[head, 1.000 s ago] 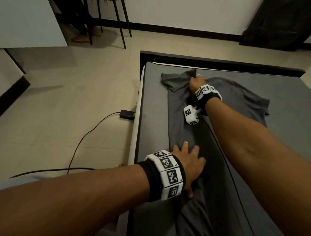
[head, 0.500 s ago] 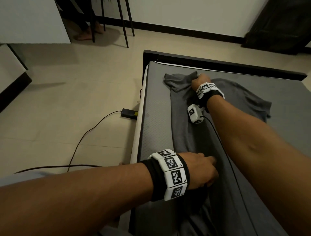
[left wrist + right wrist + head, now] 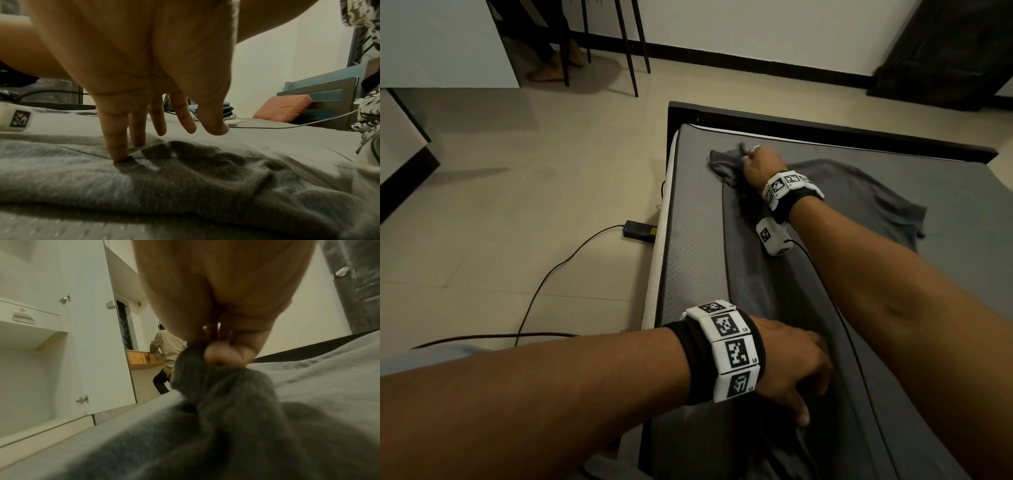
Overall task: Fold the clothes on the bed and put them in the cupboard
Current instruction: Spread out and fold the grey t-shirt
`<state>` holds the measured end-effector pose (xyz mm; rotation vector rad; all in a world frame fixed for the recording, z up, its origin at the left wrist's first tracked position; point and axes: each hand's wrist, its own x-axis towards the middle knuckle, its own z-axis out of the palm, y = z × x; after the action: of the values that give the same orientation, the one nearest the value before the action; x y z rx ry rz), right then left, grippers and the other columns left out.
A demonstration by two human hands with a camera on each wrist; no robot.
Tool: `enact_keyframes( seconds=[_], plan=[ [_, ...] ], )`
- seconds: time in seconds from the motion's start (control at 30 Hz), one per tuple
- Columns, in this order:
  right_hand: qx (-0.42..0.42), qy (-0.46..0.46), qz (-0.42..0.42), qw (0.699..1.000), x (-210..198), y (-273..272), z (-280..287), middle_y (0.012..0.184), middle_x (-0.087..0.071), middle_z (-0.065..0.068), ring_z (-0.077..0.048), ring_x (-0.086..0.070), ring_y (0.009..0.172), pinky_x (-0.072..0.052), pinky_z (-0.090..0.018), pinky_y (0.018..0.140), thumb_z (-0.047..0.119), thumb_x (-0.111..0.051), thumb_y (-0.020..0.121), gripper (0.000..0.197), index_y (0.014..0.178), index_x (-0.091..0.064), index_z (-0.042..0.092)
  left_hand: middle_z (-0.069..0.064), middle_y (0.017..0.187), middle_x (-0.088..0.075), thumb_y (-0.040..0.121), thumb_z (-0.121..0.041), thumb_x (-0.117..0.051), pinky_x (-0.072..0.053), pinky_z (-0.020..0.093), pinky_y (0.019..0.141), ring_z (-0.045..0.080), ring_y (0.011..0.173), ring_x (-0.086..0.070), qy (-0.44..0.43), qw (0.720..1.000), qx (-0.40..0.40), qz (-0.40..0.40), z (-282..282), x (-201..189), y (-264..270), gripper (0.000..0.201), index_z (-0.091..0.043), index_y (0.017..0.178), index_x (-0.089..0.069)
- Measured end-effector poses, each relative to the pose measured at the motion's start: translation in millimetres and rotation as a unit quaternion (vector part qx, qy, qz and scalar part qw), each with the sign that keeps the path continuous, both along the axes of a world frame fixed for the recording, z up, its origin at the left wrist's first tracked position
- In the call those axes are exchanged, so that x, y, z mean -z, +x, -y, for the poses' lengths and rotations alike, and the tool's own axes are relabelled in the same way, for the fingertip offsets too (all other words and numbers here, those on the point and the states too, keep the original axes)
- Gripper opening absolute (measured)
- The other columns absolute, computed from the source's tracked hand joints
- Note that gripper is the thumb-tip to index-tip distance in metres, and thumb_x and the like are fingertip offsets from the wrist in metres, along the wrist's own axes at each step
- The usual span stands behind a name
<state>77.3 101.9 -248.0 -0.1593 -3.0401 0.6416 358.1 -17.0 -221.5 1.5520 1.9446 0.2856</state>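
Your right hand (image 3: pixel 760 164) pinches the grey T-shirt (image 3: pixel 763 274) at its far end; its length runs back to your flat, released left hand (image 3: pixel 791 370).

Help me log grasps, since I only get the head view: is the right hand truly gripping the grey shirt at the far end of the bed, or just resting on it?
Observer: Gripping. The right wrist view shows the right hand pinching a bunch of the grey shirt against its thumb.
Operator: And the left hand?
Observer: In the left wrist view the left hand has straight fingers. Only two fingertips touch the shirt, and the others are lifted off it.
Operator: Is the cupboard open?
Observer: Yes. The right wrist view shows the cupboard beside the bed with its door swung open.
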Motion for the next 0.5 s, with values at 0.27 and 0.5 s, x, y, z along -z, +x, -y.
enact_keyframes(
  seconds=[0.27,0.5],
  plan=[
    [-0.023,-0.010,-0.144,0.989,-0.2,-0.5,-4.7,0.127,-0.062,-0.013,-0.027,-0.062,0.114,-0.049,-0.038,0.099,0.037,-0.042,0.104,0.041,0.129,-0.062,0.012,0.007,0.140,-0.047,0.091,-0.040,-0.067,-0.050,0.039,0.095,0.024,0.118,-0.054,-0.005,1.000,-0.004,-0.027,-1.6,-2.9,-0.2,0.040,-0.018,0.124,-0.063],
    [-0.183,0.077,0.171,0.965,13.2,62.0,3.0,0.168,0.002,-0.006,-0.026,0.001,0.155,-0.004,-0.045,0.125,0.056,-0.021,0.106,0.071,0.161,-0.006,0.014,0.001,0.128,-0.045,0.093,-0.033,-0.064,-0.051,0.042,0.090,0.022,0.109,-0.054,-0.035,0.996,-0.028,-0.075,0.3,-9.2,-4.2,0.029,-0.021,0.119,-0.063]
  ],
)
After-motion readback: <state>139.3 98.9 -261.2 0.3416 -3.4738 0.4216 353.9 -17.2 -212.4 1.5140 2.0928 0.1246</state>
